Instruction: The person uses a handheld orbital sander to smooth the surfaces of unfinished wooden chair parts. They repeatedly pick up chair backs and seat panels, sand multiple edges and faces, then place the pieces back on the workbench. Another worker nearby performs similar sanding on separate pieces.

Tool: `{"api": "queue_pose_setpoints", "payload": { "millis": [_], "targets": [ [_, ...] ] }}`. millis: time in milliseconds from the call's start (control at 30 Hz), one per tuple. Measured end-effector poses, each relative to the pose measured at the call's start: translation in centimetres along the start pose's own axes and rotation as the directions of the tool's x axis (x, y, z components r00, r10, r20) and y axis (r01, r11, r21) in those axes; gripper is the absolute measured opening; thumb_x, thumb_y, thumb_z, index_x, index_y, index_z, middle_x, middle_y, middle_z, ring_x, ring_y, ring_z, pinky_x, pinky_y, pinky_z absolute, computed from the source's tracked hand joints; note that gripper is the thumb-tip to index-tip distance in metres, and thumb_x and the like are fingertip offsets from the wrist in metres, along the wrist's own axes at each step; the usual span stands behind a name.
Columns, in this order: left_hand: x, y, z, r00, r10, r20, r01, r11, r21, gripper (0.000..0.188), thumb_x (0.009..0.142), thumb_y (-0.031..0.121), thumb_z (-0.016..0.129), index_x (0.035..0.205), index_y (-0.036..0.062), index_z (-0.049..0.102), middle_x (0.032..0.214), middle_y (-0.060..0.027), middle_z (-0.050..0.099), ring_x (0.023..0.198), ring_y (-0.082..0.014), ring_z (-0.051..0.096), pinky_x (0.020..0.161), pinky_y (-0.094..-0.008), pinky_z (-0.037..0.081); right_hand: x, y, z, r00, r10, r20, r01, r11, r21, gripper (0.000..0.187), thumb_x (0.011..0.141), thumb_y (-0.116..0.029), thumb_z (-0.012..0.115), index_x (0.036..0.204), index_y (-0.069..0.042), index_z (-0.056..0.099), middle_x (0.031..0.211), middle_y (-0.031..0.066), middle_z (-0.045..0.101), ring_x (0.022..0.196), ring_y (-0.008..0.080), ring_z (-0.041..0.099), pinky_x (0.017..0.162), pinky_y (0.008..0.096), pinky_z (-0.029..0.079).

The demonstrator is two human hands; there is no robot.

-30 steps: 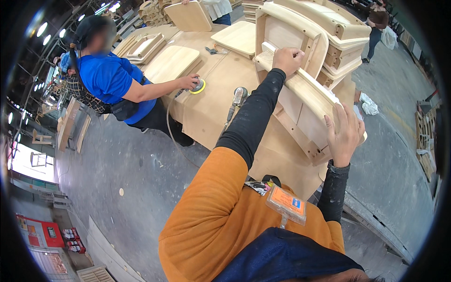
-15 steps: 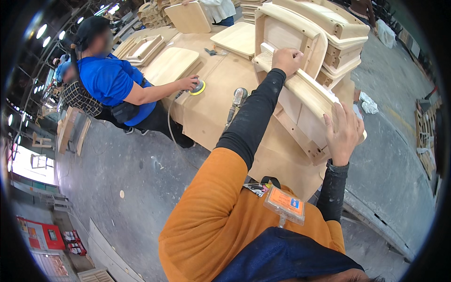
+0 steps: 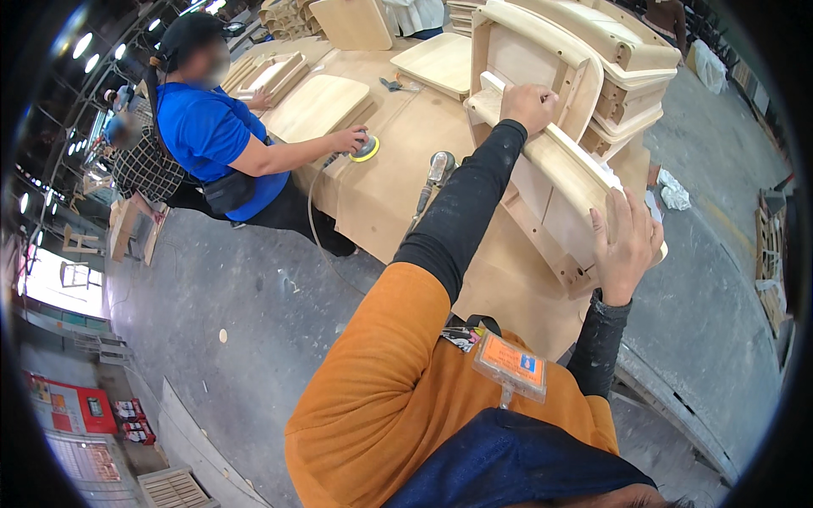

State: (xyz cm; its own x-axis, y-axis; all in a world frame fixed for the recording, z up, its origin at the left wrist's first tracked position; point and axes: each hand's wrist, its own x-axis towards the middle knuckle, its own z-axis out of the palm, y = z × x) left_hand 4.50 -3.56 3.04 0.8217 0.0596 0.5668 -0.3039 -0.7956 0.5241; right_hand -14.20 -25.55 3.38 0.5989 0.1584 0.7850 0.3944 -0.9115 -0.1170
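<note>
Grey flr [image 3: 271, 356] — bright ceiling lts [image 3: 82, 45]

Head camera: wide fisheye, worn on the head above the hands [image 3: 529, 108] [image 3: 627, 244], looking down and forward past them.
Hands: near the lens, seen from above and from the body side.
Orange sleeve [image 3: 373, 347]: nearer than the hands, large below them.
Surface [image 3: 500, 296]: seen obliquely, beneath and beyond the hands.
Floor [image 3: 254, 279]: taken in widely either side of the hands.
</note>
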Motion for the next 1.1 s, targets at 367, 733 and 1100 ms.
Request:
{"api": "queue_pose_setpoints", "payload": {
  "millis": [367,733,1100],
  "targets": [
    [0.15,-0.13,0.25,0.998,-0.053,0.028,0.056,0.992,-0.11,0.024,0.085,0.033,0.062,0.088,0.0134,0.077,0.082,-0.0104,0.072,0.08,-0.0291,0.068,0.085,-0.0405,0.047,0.04,0.35,0.2,1.0,-0.006,-0.016,0.007,0.999,0.053,0.039,0.079,-0.03,0.076,0.11,-0.009,0.066,0.12,0.0088,0.063,0.113,0.0241,0.056,0.095,0.0398,0.036],
    [-0.06,0.14,-0.13,0.999,-0.031,0.005,0.032,0.997,-0.07,0.024,0.085,0.032,0.063,0.089,0.0139,0.077,0.084,-0.0108,0.072,0.08,-0.0303,0.068,0.082,-0.0392,0.05,-0.09,0.22,0.09,1.0,-0.018,-0.004,0.018,0.999,0.031,0.041,0.08,-0.033,0.075,0.112,-0.009,0.065,0.121,0.0081,0.062,0.115,0.0228,0.055,0.097,0.0398,0.035],
    [-0.53,0.44,-0.3,0.999,-0.031,0.011,0.031,0.999,-0.019,0.027,0.085,0.034,0.063,0.09,0.0117,0.076,0.083,-0.0136,0.071,0.081,-0.0316,0.068,0.078,-0.0401,0.053,-0.53,0.14,-0.14,1.0,0.008,0.026,-0.009,0.999,0.047,0.042,0.078,-0.031,0.075,0.113,-0.009,0.065,0.123,0.0079,0.061,0.116,0.0241,0.054,0.099,0.0414,0.034]
  ]
}}
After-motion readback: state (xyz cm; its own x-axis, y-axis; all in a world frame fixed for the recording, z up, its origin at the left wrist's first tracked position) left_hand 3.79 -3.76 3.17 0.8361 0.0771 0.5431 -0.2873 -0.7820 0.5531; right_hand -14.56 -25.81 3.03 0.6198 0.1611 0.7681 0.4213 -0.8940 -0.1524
